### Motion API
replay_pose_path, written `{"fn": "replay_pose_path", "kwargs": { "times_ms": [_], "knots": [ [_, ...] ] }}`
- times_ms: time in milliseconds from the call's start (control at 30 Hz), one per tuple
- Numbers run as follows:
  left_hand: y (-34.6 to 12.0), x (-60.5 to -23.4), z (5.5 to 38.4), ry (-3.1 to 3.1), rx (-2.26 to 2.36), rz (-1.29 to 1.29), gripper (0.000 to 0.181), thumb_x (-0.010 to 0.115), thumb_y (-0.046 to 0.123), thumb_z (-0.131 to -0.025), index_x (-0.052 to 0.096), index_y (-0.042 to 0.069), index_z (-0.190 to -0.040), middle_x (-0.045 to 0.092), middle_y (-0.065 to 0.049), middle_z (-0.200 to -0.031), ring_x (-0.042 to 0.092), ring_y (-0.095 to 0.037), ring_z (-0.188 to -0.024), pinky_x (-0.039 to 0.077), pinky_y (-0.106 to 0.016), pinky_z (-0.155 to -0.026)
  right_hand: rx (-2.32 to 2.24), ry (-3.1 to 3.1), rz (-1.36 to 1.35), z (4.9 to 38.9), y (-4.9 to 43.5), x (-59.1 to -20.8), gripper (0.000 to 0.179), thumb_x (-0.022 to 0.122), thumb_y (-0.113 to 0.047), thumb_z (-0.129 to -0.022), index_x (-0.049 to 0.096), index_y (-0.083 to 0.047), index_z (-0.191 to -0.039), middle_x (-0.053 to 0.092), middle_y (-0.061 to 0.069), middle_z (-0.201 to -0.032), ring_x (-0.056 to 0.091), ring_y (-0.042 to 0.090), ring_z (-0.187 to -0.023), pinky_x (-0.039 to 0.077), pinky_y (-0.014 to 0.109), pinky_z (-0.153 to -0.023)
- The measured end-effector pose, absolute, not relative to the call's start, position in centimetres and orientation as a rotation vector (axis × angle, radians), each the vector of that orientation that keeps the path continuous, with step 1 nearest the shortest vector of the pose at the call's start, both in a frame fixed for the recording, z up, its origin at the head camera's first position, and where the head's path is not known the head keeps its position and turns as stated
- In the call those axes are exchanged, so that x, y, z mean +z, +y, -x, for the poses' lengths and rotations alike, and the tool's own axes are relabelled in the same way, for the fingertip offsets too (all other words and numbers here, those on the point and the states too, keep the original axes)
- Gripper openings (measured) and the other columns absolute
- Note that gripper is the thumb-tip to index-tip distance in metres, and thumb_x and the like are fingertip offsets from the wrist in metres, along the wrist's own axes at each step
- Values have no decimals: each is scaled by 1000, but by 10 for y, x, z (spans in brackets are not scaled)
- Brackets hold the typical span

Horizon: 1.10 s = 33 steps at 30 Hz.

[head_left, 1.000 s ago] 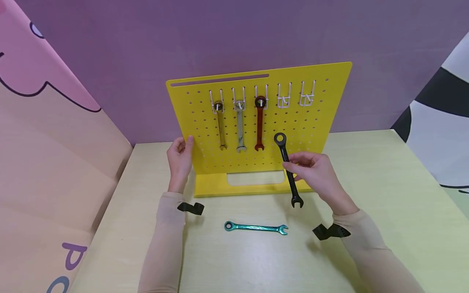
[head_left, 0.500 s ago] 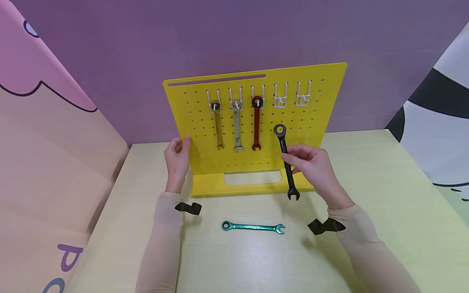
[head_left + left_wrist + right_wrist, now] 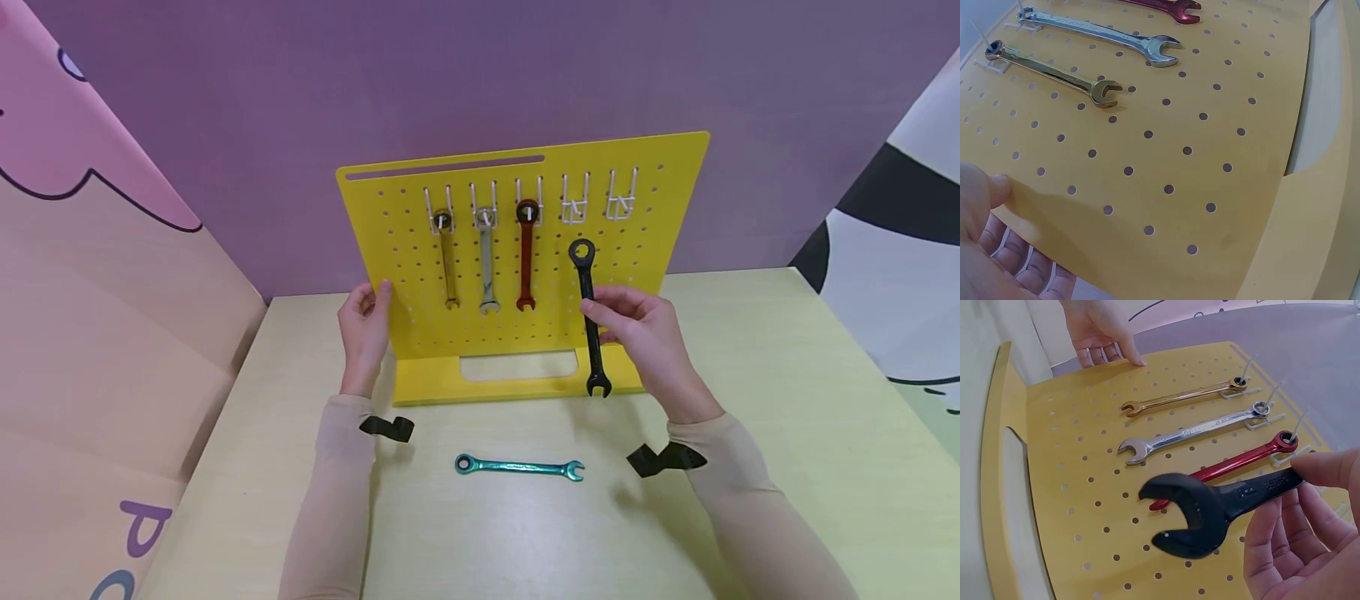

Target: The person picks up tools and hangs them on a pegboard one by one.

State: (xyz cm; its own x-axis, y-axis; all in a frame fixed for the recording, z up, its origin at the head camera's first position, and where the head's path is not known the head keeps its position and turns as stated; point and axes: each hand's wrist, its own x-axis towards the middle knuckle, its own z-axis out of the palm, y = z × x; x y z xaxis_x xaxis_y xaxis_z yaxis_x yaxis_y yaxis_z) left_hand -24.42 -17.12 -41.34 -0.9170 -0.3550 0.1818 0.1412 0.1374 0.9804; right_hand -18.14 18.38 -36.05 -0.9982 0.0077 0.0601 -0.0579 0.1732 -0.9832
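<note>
My right hand (image 3: 637, 333) pinches a black combination wrench (image 3: 592, 333) by its shaft, ring end up, open jaw down, in front of the yellow pegboard (image 3: 420, 321). In the right wrist view the wrench's open end (image 3: 1194, 515) overlaps the red wrench. At the board's left edge my left hand (image 3: 365, 333) grips it, thumb (image 3: 999, 189) on the front face and fingers behind. A gold wrench (image 3: 449, 267), a silver wrench (image 3: 487, 267) and a red wrench (image 3: 527, 262) hang by their ring ends from white hooks.
Two white hooks, one (image 3: 574, 200) above the black wrench and another (image 3: 620, 197) at its right, hold nothing. A teal wrench (image 3: 517, 467) lies on the pale table (image 3: 450, 533) before the board's base (image 3: 427, 387). A purple wall (image 3: 480, 75) stands behind.
My right hand has raised the black wrench toward the hooks, and the wrench has turned closer to vertical. My left hand keeps its hold on the board's edge.
</note>
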Motion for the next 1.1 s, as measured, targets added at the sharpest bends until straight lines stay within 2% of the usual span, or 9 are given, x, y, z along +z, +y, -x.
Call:
{"fn": "replay_pose_path", "kwargs": {
  "times_ms": [100, 333, 733, 1100],
  "knots": [
    [-172, -414, 245, -2055, -1831, -199, 35, 63, 33, -109, 67, 0, -121, 67, -11, -108, 59, -17, -99, 48, -22, -88, 1990, -2355, -47, 181, 183, -359, 14, 73, -26, -103, 73, -17, -113, 72, -19, -97, 65, 8, -94, 58, 22, -77],
    [-171, -414, 245, -2058, -1821, -206, 34, 63, 32, -109, 67, 0, -120, 67, -9, -106, 60, -18, -99, 49, -21, -87, 2022, -2312, -72, 182, 179, -357, 17, 76, -31, -101, 75, -19, -113, 74, -16, -102, 66, 8, -96, 58, 23, -77],
    [-171, -414, 245, -2057, -1813, -194, 35, 62, 31, -110, 68, -1, -123, 68, -14, -108, 61, -19, -99, 49, -21, -87, 2041, -2266, -109, 185, 174, -345, 5, 75, -25, -102, 76, -24, -107, 75, -18, -97, 66, 9, -96, 57, 23, -76],
    [-173, -416, 248, -2027, -1826, -187, 32, 65, 29, -108, 70, -1, -119, 66, -6, -97, 58, -16, -91, 48, -18, -81, 2058, -2244, -116, 187, 171, -336, 6, 73, -21, -103, 75, -25, -107, 72, -17, -98, 65, 9, -95, 57, 21, -78]
  ]
}}
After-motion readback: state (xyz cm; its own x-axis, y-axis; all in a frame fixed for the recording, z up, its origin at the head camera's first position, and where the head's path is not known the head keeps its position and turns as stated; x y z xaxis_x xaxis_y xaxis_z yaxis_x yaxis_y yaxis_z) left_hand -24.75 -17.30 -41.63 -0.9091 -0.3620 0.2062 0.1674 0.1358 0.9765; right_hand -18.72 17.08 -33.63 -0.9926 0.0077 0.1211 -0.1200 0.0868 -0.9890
